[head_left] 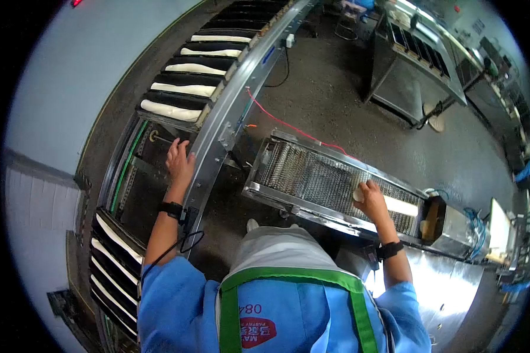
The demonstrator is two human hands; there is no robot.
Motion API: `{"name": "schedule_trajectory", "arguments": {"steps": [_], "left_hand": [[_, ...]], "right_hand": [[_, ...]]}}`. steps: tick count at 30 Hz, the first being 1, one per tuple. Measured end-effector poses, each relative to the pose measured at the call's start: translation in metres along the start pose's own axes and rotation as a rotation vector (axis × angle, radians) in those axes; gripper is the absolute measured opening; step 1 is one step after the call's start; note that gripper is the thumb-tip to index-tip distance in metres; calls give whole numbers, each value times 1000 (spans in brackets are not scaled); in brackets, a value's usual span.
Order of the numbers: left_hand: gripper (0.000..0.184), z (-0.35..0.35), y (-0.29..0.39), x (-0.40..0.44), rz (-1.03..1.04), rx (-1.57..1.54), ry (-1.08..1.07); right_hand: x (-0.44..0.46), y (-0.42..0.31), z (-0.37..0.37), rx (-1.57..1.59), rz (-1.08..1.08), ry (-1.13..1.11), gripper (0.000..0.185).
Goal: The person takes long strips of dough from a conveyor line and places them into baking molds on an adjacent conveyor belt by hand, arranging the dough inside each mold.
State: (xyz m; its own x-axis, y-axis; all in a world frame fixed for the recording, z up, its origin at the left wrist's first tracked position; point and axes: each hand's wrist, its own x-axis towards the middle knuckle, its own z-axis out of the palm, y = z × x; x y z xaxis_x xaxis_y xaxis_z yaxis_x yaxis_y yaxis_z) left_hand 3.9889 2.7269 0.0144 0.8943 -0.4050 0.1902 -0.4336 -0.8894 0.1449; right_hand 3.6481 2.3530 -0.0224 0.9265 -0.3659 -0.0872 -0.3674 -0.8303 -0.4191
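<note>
My right hand (372,203) is over a wire-mesh conveyor belt (327,179). Its fingers are closed on the near end of a long pale dough strip (401,206), which lies along the mesh toward the machine end. My left hand (181,163) hovers by the inner rail of the larger conveyor at left, fingers apart and holding nothing. Just beyond it sits a dark baking pan with a dough strip (171,110) in its groove. More dough strips (116,240) lie in dark pans nearer my left elbow.
A metal side rail (224,126) runs between the left conveyor and the floor. A red cord (288,125) crosses above the mesh conveyor's far edge. A steel table (415,70) with dark pans stands at far right. A metal housing (456,232) closes the belt's right end.
</note>
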Motion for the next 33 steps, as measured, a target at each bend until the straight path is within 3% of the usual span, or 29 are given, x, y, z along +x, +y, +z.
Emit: {"name": "schedule_trajectory", "arguments": {"steps": [4, 7, 9, 11, 12, 13, 14, 16, 17, 18, 21, 24, 27, 31, 33], "left_hand": [[37, 21, -9, 32, 17, -70, -64], [36, 39, -22, 57, 26, -103, -50], [36, 44, -24, 73, 35, -131, -44], [36, 49, -29, 83, 47, -158, -14], [35, 52, -31, 90, 47, -166, -15], [35, 55, -33, 96, 49, -176, -11], [34, 59, -36, 101, 63, -205, 5], [31, 63, -44, 112, 101, -238, 30], [31, 59, -46, 116, 99, -246, 35], [29, 54, -48, 119, 123, -301, 44], [27, 43, -61, 127, 151, -330, 80], [27, 21, -71, 136, 74, -309, 52], [26, 15, -87, 146, -5, -311, 34], [26, 17, -91, 160, -75, -309, 49], [26, 17, -85, 170, -72, -297, 47]], "right_hand": [[20, 2, -16, 125, 150, 36, 37], [39, 2, -43, 299, 285, 51, 39], [62, 13, -61, 230, 308, 114, 37], [93, 12, -87, 350, 177, 274, 32], [107, 4, -110, 347, 257, 256, 32], [127, 26, -115, 248, 136, 293, 32], [148, 4, -138, 230, 180, 307, 33], [203, 37, -145, 300, 35, 430, 39], [225, -2, -175, 259, 235, 360, 43], [249, -18, -194, 413, 290, 344, 44], [324, -52, -234, 534, -1, 499, 25], [388, -107, -268, 509, -46, 649, 28], [464, -142, -269, 746, -134, 809, 28], [590, -150, -219, 1117, -213, 724, 21], [639, -133, -182, 1192, -275, 362, 31]]}}
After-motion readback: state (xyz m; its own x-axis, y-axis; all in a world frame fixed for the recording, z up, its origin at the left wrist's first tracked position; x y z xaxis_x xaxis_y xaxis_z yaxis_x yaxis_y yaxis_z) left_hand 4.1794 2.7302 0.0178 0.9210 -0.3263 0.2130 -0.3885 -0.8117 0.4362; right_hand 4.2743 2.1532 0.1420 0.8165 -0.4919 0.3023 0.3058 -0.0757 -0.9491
